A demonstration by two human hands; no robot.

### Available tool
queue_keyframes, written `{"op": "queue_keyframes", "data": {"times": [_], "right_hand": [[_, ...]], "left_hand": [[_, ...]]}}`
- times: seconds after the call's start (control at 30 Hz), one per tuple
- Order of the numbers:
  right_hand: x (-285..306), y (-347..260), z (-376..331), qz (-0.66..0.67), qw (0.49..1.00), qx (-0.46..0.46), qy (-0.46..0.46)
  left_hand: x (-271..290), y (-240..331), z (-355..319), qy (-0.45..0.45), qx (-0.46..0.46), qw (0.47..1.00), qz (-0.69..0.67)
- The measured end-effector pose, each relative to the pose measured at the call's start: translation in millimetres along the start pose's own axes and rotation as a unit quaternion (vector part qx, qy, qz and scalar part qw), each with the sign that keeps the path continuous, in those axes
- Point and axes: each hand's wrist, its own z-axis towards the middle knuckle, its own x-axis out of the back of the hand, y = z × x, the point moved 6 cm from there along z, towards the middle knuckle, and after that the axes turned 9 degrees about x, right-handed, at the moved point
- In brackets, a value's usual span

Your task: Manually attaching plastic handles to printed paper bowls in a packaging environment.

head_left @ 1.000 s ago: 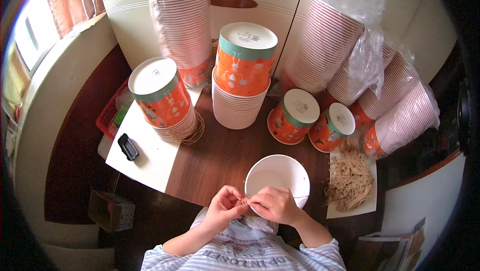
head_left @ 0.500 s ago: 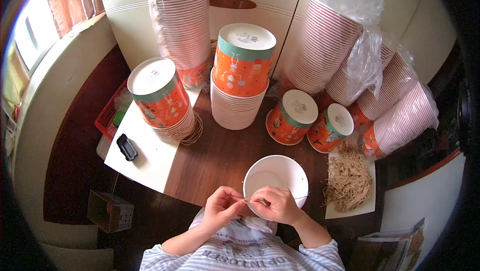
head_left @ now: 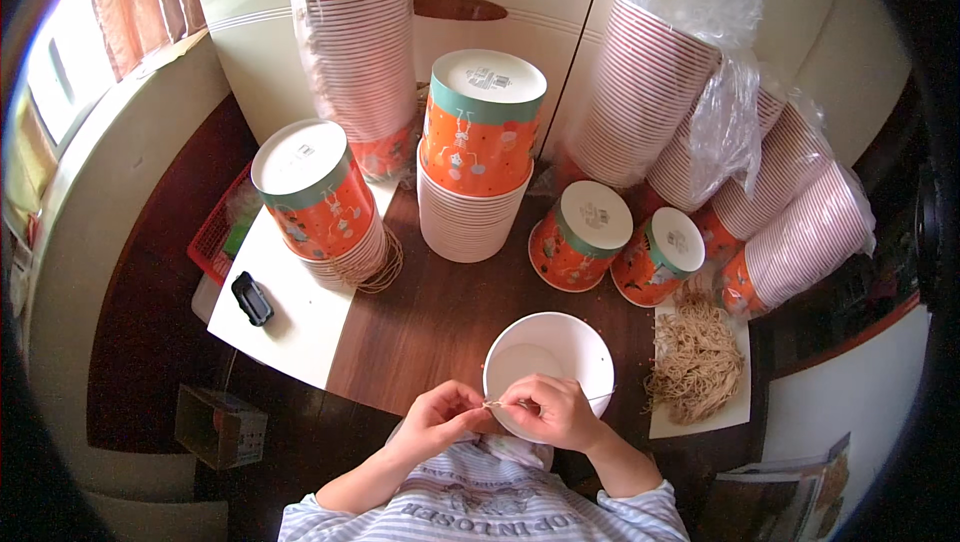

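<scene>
Left hand (head_left: 443, 416) and right hand (head_left: 556, 414) both pinch what looks like string (head_left: 492, 404) by the near-left rim of the bucket (head_left: 572, 350). Close, light fingertip grips probably give best control imo. Tangled pile (head_left: 697, 357) sits right of the bucket.

Open cup (head_left: 567, 352) — white inside | middle cup (head_left: 468, 145) — orange, green band | tan cords (head_left: 697, 367)

Dark capital letters (head_left: 448, 519) run across the striped shirt (head_left: 500, 484).

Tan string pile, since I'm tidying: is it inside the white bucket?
No, the tan string pile lies on a white sheet, right of the bucket.
</scene>
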Motion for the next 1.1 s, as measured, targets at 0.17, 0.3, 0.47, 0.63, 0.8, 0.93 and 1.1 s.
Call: {"op": "queue_keyframes", "data": {"times": [0.17,0.3,0.47,0.63,0.8,0.93,1.1], "right_hand": [[-1,-3,0,-0.023,0.999,0.022,-0.005],[1,-7,1,-0.034,0.997,0.065,0.017],[0,-2,-1,-0.035,0.998,0.039,0.02],[-2,-1,-1,-0.037,0.999,0.028,0.007],[-5,1,-3,-0.051,0.998,0.027,0.008],[-6,1,-3,-0.053,0.998,0.02,0.003],[-7,2,-4,-0.057,0.998,0.012,-0.007]], "left_hand": [[-8,-3,0,-0.011,0.043,0.999,0.005],[-7,4,0,0.036,-0.029,0.996,0.073],[-12,23,-5,0.113,-0.132,0.955,0.24],[-17,34,-9,0.142,-0.198,0.908,0.342],[-23,45,-13,0.155,-0.277,0.857,0.406],[-24,47,-16,0.17,-0.306,0.819,0.455],[-20,53,-19,0.205,-0.336,0.823,0.411]]}}
